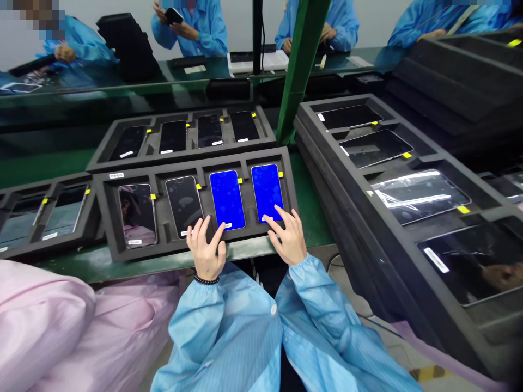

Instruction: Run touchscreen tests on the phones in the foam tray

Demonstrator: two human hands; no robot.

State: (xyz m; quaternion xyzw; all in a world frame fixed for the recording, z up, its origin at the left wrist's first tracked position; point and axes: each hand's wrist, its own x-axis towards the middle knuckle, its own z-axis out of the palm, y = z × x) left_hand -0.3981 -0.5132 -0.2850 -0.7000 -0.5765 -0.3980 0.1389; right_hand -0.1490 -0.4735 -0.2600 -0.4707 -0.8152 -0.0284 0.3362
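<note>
The left forearm [196,307] and right forearm [322,294], covered by light blue, gathered cuffs [304,265], are stretched from near to far. The left hand [207,249] is held palm down, fingers [201,231] spread; its wrist is ringed by a dark beaded bracelet [206,280]. The right hand [289,237], set apart, is also turned palm down, its fingers fanned toward the far left.

Left phone [227,196] and right phone [265,188], lying face up in the two rightmost compartments of a dark tray [109,222], long sides running from near to far. Both glow blue (each bears a small white label [227,225] at its near end).
</note>
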